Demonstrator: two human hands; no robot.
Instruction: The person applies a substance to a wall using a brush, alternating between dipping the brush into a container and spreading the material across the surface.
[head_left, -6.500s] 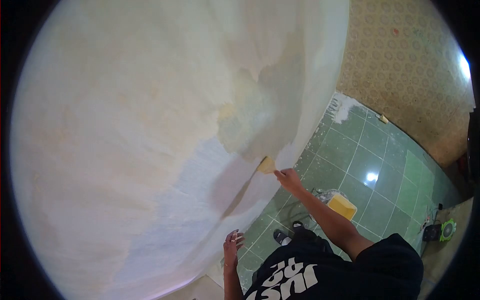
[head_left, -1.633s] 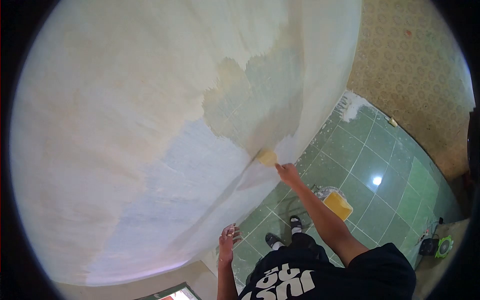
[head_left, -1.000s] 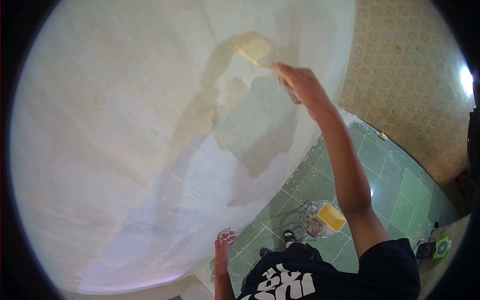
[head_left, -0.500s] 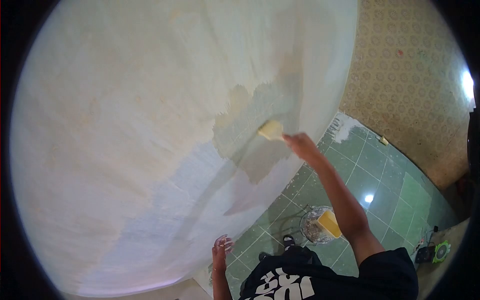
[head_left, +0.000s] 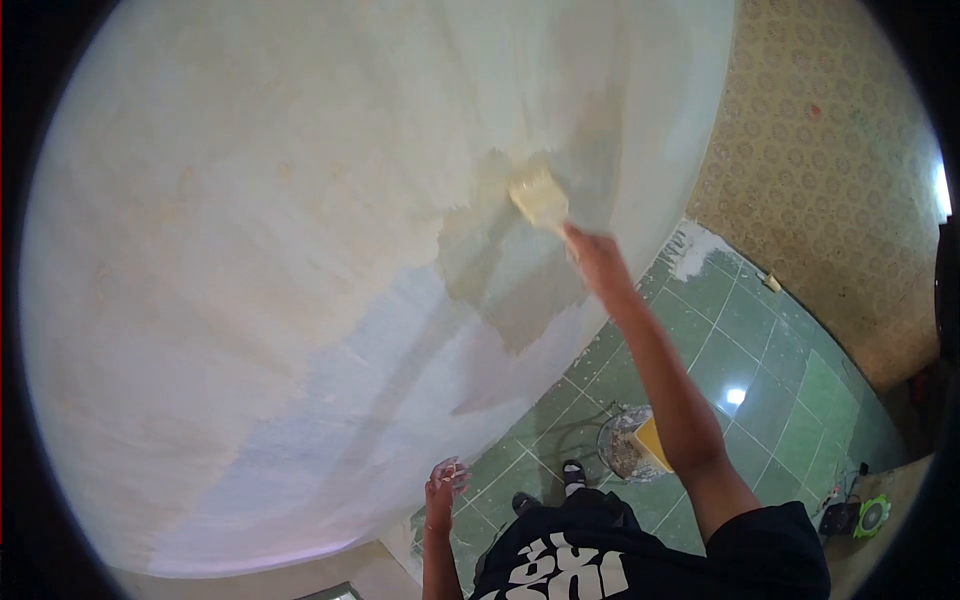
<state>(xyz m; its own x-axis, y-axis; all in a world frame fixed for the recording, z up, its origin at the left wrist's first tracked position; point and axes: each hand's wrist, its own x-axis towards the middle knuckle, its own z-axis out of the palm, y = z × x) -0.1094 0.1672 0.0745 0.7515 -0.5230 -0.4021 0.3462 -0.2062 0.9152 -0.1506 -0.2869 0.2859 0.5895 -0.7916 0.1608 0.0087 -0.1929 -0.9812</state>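
My right hand (head_left: 594, 255) is closed round the handle of a wide, pale brush (head_left: 541, 198). The bristles are against the wall (head_left: 300, 250), at the upper part of a darker, damp-looking patch (head_left: 515, 295). Below and to the left, my left hand (head_left: 447, 480) hangs close to the lower part of the wall, fingers apart and a little bent, with whitish smears on them. Nothing is held in it.
A round bucket (head_left: 617, 458) with a yellow container (head_left: 652, 441) stands on the green tiled floor (head_left: 725, 365), partly behind my right arm. A patterned wall (head_left: 830, 180) is on the right. A green and black device (head_left: 872, 516) sits at the lower right.
My right hand and the brush have moved up the wall, and the brush now points more upward. My left hand has hardly moved.
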